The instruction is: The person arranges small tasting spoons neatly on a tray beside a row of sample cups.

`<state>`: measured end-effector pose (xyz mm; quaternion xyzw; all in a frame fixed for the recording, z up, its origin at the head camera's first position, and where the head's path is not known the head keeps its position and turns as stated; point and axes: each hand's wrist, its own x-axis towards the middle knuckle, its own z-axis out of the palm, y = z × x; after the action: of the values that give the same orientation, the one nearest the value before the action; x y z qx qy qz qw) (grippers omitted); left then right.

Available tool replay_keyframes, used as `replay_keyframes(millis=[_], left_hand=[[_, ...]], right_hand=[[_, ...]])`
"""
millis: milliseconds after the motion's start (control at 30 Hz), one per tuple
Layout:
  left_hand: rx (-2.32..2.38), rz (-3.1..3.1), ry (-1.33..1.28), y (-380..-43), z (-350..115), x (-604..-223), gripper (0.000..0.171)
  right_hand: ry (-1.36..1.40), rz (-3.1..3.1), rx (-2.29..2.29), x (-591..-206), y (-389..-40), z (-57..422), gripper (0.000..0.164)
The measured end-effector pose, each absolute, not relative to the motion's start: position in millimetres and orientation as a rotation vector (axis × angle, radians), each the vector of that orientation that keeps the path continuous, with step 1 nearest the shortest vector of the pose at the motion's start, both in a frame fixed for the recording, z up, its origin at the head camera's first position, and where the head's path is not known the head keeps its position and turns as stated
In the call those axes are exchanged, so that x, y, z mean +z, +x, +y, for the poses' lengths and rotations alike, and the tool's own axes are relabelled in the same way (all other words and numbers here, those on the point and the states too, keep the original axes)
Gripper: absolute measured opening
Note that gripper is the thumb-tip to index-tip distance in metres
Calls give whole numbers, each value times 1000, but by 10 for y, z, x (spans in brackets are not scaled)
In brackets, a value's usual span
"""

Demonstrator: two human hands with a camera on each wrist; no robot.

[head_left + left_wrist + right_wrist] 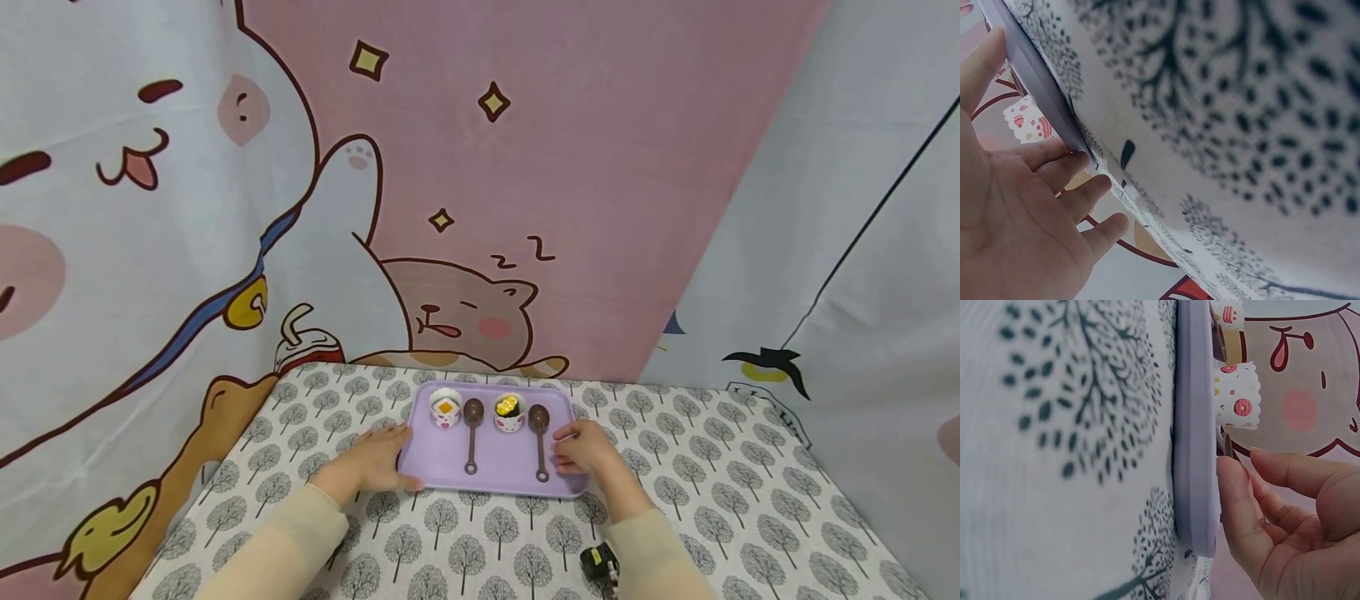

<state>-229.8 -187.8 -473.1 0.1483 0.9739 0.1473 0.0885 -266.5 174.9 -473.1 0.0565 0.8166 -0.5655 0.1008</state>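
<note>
A lilac tray (502, 457) lies on the patterned cloth. My left hand (377, 460) rests against its left edge, with the fingers spread and extended. In the left wrist view, fingertips touch the tray's side. Over the right part of the tray, my right hand (587, 448) has loosely bent fingers and holds nothing visible. Just left of it lies a brown spoon (541, 442), with a small gap between. Another brown spoon (472, 437) lies between two paper cups. The left cup (446, 410) shows an orange square; the other cup (509, 417) holds yellow and black food.
The cloth (465, 550) with grey trees covers the table. A small black object (597, 562) lies by the right sleeve, partly hidden. Behind the table hangs a cartoon-printed curtain (592, 208).
</note>
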Motion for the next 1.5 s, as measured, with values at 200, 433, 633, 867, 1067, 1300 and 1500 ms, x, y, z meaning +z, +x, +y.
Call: replay_keyframes(millis=[200,433,633,867,1067,1300,1500], left_hand=[[458,2891,448,-2293,-1872,-4727,104],[448,2897,454,-2306,-1882,-4745,104],[440,2895,454,-2317,-1884,-4739,104],[448,2897,446,-2317,-1884,-4728,104],[462,2892,436,-2308,-1883,-4739,104],[445,2899,445,-2315,-1878,-4755,104],[450,2897,444,-2308,-1881,-4751,104]], right_hand=[[142,2470,-1658,-4699,-2614,1784,24],[80,2557,-1598,-4634,-2580,1807,21],[65,2594,-1564,-4604,-2569,1826,16],[3,2651,-1509,-4606,-2547,1835,10],[-41,2716,-1447,-4621,-2510,1864,7],[-115,2841,-1342,-4664,-2515,1923,6],[-204,2882,-1323,-4674,-2497,1954,8]])
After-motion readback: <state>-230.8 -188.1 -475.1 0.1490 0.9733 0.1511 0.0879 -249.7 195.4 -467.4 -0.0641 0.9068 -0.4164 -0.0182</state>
